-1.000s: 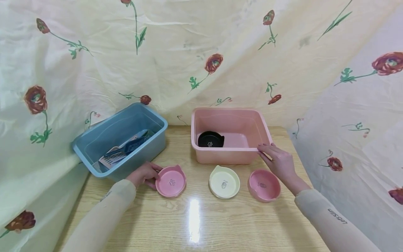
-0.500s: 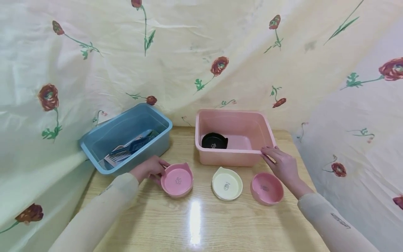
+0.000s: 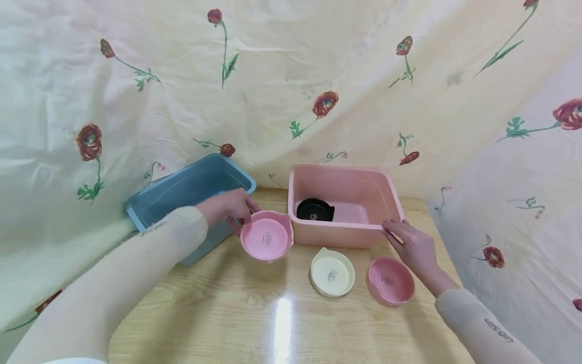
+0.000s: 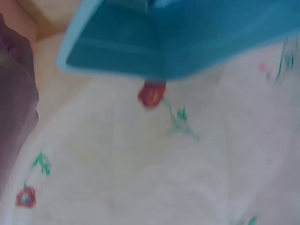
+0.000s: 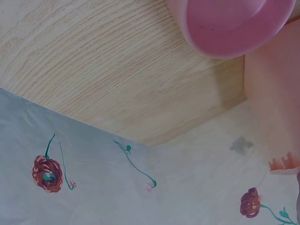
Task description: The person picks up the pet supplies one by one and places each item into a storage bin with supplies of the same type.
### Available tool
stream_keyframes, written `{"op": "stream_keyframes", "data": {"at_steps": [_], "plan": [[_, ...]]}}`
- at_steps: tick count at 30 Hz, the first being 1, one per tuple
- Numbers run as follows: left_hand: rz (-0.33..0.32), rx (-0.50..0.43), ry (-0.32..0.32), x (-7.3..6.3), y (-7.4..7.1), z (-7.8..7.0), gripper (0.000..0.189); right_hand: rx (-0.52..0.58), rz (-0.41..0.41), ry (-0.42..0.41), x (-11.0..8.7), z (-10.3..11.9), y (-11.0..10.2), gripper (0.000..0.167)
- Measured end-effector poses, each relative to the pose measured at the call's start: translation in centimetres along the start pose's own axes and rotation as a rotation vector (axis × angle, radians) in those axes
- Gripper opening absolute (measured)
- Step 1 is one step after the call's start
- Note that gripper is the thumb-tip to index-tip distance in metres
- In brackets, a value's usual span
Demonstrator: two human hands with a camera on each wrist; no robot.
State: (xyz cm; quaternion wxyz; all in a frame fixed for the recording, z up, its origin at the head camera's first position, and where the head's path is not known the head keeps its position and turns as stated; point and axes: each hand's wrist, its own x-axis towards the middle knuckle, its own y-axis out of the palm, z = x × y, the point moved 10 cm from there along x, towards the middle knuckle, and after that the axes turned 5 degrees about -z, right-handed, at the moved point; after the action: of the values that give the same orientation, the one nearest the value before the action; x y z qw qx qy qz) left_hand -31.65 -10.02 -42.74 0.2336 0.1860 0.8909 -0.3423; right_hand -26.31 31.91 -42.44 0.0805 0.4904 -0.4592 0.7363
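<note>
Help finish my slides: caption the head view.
Left hand holds a pink bowl above the table; right hand grips the pink bin.

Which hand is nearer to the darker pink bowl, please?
Right. The right hand is just beside the darker pink bowl, on the rim of the pink bin; the left hand is farther left, past the cream bowl, holding the lighter pink bowl.

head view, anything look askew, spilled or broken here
Nothing looks spilled or damaged. The blue bin sits askew, turned at an angle to the table, while the pink bin stands roughly square to it. The white streak on the wood looks like reflected light, not a spill.
</note>
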Motion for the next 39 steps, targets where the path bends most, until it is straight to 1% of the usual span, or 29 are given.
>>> {"op": "stream_keyframes", "data": {"at_steps": [3, 4, 5, 7, 9, 11, 13, 16, 18, 23, 27, 29, 31, 34, 36, 39], "plan": [[0.024, 0.041, 0.012, 0.0, -1.0, -2.5, 0.052, -0.003, 0.007, 0.001, -0.3, 0.0, -0.1, 0.032], [0.032, 0.049, 0.013, 0.1, -1.2, -3.2, 0.051, -0.003, 0.008, -0.001, -0.4, 0.0, -0.1, 0.034], [0.037, 0.06, 0.016, 0.1, -1.5, -3.9, 0.051, -0.006, 0.011, -0.005, -0.5, 0.0, -0.1, 0.041], [0.042, 0.072, 0.026, 0.3, -2.0, -5.3, 0.049, -0.012, 0.019, -0.011, -0.6, 0.0, -0.1, 0.043], [0.046, 0.084, 0.046, 0.6, -2.2, -6.6, 0.047, -0.017, 0.024, -0.015, -0.7, 0.0, 0.0, 0.05], [0.041, 0.092, 0.067, 1.0, -2.4, -7.9, 0.047, -0.02, 0.028, -0.018, -0.8, 0.0, -0.1, 0.051], [0.036, 0.103, 0.088, 1.7, -2.3, -9.2, 0.047, -0.019, 0.031, -0.018, -0.9, -0.1, -0.1, 0.046], [0.029, 0.1, 0.116, 3.0, -1.9, -11.0, 0.048, -0.022, 0.037, -0.022, -1.1, -0.2, -0.1, 0.033], [0.035, 0.086, 0.131, 4.0, -1.4, -12.1, 0.051, -0.023, 0.04, -0.027, -1.2, -0.2, -0.1, 0.028], [0.041, 0.043, 0.18, 6.2, 0.0, -14.4, 0.053, -0.017, 0.029, -0.043, -1.2, -0.1, -0.1, 0.029], [0.052, 0.028, 0.236, 7.6, 1.5, -16.1, 0.053, -0.016, 0.031, -0.042, -1.1, -0.2, -0.2, 0.017], [0.067, 0.025, 0.261, 8.4, 2.3, -16.9, 0.054, -0.021, 0.034, -0.039, -0.9, -0.2, -0.3, 0.019], [0.078, 0.044, 0.284, 9.2, 3.1, -17.5, 0.053, -0.026, 0.036, -0.036, -0.8, -0.1, -0.4, 0.025], [0.089, 0.075, 0.292, 10.3, 3.9, -17.9, 0.052, -0.034, 0.053, -0.037, -0.4, 0.2, -0.3, 0.03], [0.085, 0.102, 0.293, 11.0, 4.2, -18.0, 0.051, -0.033, 0.065, -0.032, -0.2, 0.3, -0.1, 0.031], [0.087, 0.118, 0.297, 11.6, 4.6, -18.0, 0.05, -0.034, 0.082, -0.026, 0.1, 0.4, 0.1, 0.031]]}}
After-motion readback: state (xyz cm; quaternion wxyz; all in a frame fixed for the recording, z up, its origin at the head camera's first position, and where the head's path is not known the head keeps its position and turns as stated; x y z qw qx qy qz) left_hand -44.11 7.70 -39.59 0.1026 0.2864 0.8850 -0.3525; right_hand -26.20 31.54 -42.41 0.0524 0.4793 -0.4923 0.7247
